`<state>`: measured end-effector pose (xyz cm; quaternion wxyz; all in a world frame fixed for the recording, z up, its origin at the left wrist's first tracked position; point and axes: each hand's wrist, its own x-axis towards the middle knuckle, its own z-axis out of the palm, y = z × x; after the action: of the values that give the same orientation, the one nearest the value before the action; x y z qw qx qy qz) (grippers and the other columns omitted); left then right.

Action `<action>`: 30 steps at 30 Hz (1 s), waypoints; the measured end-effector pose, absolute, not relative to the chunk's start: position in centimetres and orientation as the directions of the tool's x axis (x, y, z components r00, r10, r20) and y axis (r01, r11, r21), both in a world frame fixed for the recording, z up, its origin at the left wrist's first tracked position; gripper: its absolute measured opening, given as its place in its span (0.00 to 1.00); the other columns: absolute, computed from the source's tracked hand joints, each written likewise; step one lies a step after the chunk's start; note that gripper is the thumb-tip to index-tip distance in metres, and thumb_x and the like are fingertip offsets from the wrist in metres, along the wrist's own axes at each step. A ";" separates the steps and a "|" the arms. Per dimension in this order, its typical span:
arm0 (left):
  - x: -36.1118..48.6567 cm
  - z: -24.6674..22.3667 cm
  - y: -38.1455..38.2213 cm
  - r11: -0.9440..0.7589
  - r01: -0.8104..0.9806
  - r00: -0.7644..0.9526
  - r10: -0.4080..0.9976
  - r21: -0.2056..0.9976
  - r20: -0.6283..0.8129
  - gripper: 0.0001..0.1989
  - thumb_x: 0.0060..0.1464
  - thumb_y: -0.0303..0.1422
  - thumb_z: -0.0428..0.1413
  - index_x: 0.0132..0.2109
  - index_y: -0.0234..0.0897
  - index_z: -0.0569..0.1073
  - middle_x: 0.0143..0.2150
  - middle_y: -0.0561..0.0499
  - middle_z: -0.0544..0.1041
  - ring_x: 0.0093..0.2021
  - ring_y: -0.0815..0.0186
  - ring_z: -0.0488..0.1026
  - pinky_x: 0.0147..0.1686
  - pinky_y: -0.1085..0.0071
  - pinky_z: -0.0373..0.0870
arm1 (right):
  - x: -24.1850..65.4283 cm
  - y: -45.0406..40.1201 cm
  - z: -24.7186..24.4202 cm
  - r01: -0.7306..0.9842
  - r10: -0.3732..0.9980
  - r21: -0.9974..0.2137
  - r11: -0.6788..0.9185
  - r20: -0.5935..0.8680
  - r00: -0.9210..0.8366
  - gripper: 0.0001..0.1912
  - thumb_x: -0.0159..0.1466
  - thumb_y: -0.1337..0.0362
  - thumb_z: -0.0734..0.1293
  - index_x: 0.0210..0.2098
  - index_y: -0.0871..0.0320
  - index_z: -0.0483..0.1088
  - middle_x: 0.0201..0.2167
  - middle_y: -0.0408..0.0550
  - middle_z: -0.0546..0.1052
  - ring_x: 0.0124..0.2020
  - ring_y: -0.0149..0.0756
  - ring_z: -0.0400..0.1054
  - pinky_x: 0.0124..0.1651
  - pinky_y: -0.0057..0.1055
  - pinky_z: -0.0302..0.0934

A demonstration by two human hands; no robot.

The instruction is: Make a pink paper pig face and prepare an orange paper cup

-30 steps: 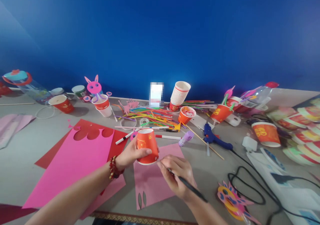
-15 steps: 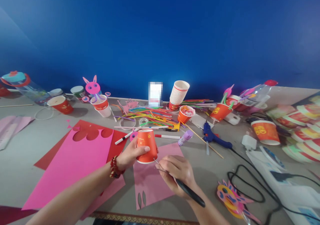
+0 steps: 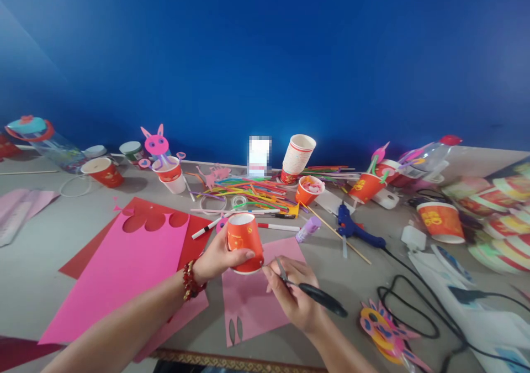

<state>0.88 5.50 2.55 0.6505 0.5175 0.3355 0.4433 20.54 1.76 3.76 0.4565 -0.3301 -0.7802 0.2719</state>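
Observation:
An orange-red paper cup [image 3: 244, 239] is held base up, with its white rim facing down. My left hand [image 3: 226, 254] closes around its left side, thumb across the front. My right hand [image 3: 296, 284] grips scissors [image 3: 323, 299] by their metal part, the black handles sticking out to the lower right. The fingertips of that hand come close to the cup's lower right rim; whether they touch it is hard to tell. Under both hands lies a light pink sheet [image 3: 254, 312] with two small leaf-shaped cut-outs. A purple glue stick [image 3: 308, 229] is just behind my right hand.
Pink sheet [image 3: 120, 273] and red sheet [image 3: 83, 251] lie left. Pipe cleaners [image 3: 265, 190], stacked cups [image 3: 298, 155] and a rabbit figure in a cup [image 3: 157, 143] stand behind. A blue glue gun [image 3: 358, 229], its black cord [image 3: 408, 282] and a power strip [image 3: 451, 290] lie right.
The cup has tilted so more of its white base shows. In my right hand the scissors have turned, drawing back from the cup, and their handles have shifted right and up.

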 end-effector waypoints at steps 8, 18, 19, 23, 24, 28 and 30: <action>0.4 2.8 5.6 -0.054 -0.128 0.331 0.939 0.990 0.094 0.29 0.44 0.36 0.68 0.52 0.34 0.67 0.42 0.42 0.78 0.40 0.56 0.77 0.42 0.62 0.73 | 20.3 1.5 2.8 0.236 0.904 -0.889 0.393 0.325 -0.279 0.14 0.70 0.62 0.60 0.27 0.57 0.65 0.19 0.40 0.70 0.18 0.29 0.66 0.21 0.24 0.58; 1.3 2.9 5.9 0.277 -0.343 0.424 0.898 0.898 -0.115 0.19 0.49 0.41 0.64 0.43 0.32 0.70 0.34 0.45 0.80 0.34 0.59 0.79 0.37 0.66 0.74 | 21.2 2.9 4.2 0.335 0.606 -0.510 0.792 0.590 -0.534 0.08 0.67 0.71 0.59 0.33 0.56 0.67 0.26 0.46 0.74 0.25 0.33 0.67 0.29 0.28 0.60; 1.3 2.9 5.9 0.298 -0.334 0.417 0.898 0.894 -0.143 0.20 0.49 0.40 0.64 0.43 0.32 0.70 0.33 0.45 0.79 0.34 0.59 0.78 0.37 0.66 0.74 | 21.2 3.0 4.2 0.351 0.580 -0.464 0.813 0.605 -0.545 0.08 0.67 0.71 0.60 0.33 0.56 0.67 0.25 0.46 0.74 0.25 0.33 0.68 0.30 0.28 0.61; 1.1 2.8 5.8 0.330 -0.284 0.372 0.903 0.900 -0.214 0.21 0.48 0.39 0.65 0.45 0.33 0.70 0.35 0.47 0.79 0.34 0.62 0.77 0.36 0.68 0.73 | 21.1 3.2 4.0 0.368 0.495 -0.339 0.866 0.683 -0.537 0.09 0.68 0.71 0.59 0.33 0.57 0.68 0.23 0.46 0.74 0.23 0.32 0.68 0.29 0.27 0.61; 1.1 2.7 5.7 0.327 -0.269 0.374 0.902 0.906 -0.215 0.20 0.48 0.39 0.65 0.45 0.33 0.70 0.35 0.47 0.79 0.34 0.62 0.77 0.36 0.69 0.73 | 21.0 3.1 3.9 0.366 0.499 -0.345 0.864 0.679 -0.538 0.09 0.68 0.71 0.59 0.33 0.57 0.68 0.23 0.46 0.74 0.23 0.32 0.68 0.29 0.27 0.61; 1.0 2.6 5.5 0.285 -0.220 0.372 0.909 0.933 -0.190 0.20 0.49 0.39 0.65 0.45 0.34 0.69 0.34 0.48 0.77 0.33 0.63 0.76 0.34 0.70 0.72 | 20.8 2.7 3.9 0.322 0.607 -0.519 0.792 0.611 -0.508 0.08 0.67 0.71 0.59 0.34 0.57 0.67 0.25 0.45 0.73 0.25 0.32 0.67 0.29 0.27 0.60; 1.0 2.6 5.4 0.244 -0.203 0.349 0.923 0.948 -0.163 0.21 0.49 0.40 0.65 0.46 0.35 0.68 0.35 0.48 0.77 0.34 0.63 0.76 0.34 0.70 0.71 | 20.6 2.4 4.0 0.288 0.673 -0.618 0.732 0.588 -0.449 0.09 0.68 0.72 0.59 0.31 0.56 0.66 0.23 0.44 0.71 0.24 0.32 0.66 0.29 0.27 0.59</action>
<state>0.99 5.41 2.62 0.6830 0.4562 0.3944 0.4121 20.63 2.40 4.02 0.4359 -0.2921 -0.8221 0.2208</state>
